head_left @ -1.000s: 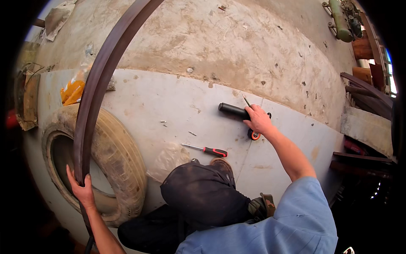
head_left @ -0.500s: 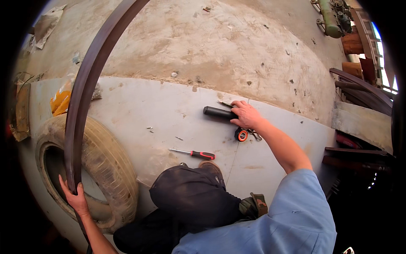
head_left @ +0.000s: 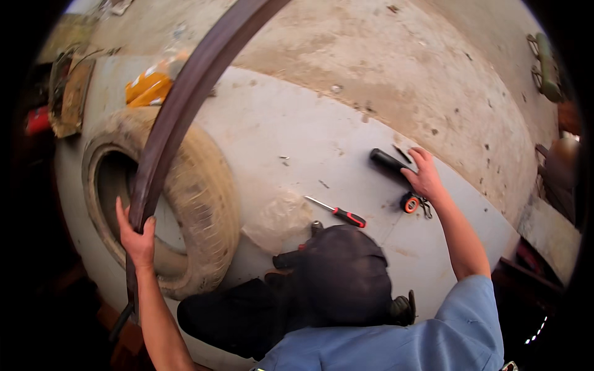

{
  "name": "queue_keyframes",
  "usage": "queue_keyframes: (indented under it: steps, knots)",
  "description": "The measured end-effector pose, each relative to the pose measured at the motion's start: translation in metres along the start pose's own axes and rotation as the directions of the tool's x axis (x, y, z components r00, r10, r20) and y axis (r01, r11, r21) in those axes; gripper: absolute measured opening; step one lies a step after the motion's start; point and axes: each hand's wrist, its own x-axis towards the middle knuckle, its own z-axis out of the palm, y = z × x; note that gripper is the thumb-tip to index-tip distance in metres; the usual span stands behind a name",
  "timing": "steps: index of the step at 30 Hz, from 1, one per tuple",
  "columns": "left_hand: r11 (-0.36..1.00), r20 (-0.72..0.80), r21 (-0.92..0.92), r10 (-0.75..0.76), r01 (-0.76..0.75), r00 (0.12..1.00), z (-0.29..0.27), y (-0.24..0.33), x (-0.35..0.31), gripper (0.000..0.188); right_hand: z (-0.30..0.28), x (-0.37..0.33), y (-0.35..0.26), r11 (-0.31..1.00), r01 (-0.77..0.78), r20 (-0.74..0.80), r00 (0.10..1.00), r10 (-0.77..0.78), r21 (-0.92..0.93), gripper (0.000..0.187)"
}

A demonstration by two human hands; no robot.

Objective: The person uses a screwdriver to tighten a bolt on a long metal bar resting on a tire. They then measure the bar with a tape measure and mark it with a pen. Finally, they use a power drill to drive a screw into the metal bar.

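Note:
My left hand (head_left: 137, 240) steadies a long brown square metal bar (head_left: 180, 111), its thumb on one side and its fingers along the other. The bar slants up across a worn tyre (head_left: 210, 185) lying on its side. Over on the right, my right hand (head_left: 427, 178) has its thumb and fingers around the near end of a black cylinder (head_left: 388, 159); what that end looks like is hidden. A slim dark pen-like stick (head_left: 402, 153) lies by its fingertips. Just below the hand is a small round black-and-orange tape measure (head_left: 409, 202), beside some dark metal clips (head_left: 426, 208).
A red-and-black screwdriver (head_left: 337, 212) lies on the grey sheet (head_left: 272, 139) near a clear plastic bag (head_left: 281, 219). Tiny metal bits (head_left: 284, 159) are scattered there. Behind the tyre sits a yellow package (head_left: 148, 88). A green tank (head_left: 547, 71) stands far right.
The view has turned, so everything sits farther right and tilted. My left hand is still on the bar, and my right is still at the cylinder, which has not visibly moved on the sheet.

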Motion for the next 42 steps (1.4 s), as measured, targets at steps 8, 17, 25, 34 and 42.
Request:
queue_keyframes:
  steps: [8,17,25,34,42]
  knots:
    - [0.995,-0.037,0.092,0.031,-0.027,0.999,-0.008,0.006,-0.001,0.083,0.072,-0.012,-0.113,0.952,0.021,0.297,0.948,-0.116,0.306,0.035]
    - [0.907,-0.266,0.355,0.330,-0.226,0.906,0.003,0.026,-0.010,0.070,0.142,0.020,-0.161,0.883,0.433,0.283,0.883,-0.375,-0.180,0.012]
    - [0.967,0.568,-0.235,0.055,0.097,0.821,0.182,0.138,-0.178,0.036,0.151,0.021,-0.166,0.843,0.500,0.346,0.840,-0.417,-0.199,0.008]
    - [0.935,0.641,0.319,-0.334,0.156,0.691,0.282,0.122,-0.227,0.053,0.138,0.023,-0.146,0.991,0.076,0.293,0.950,-0.106,0.112,0.020]
    - [0.910,0.666,0.211,-0.401,0.356,0.629,0.274,0.106,-0.226,0.054,0.130,0.015,-0.121,0.971,-0.091,0.310,0.951,0.019,0.221,0.019]
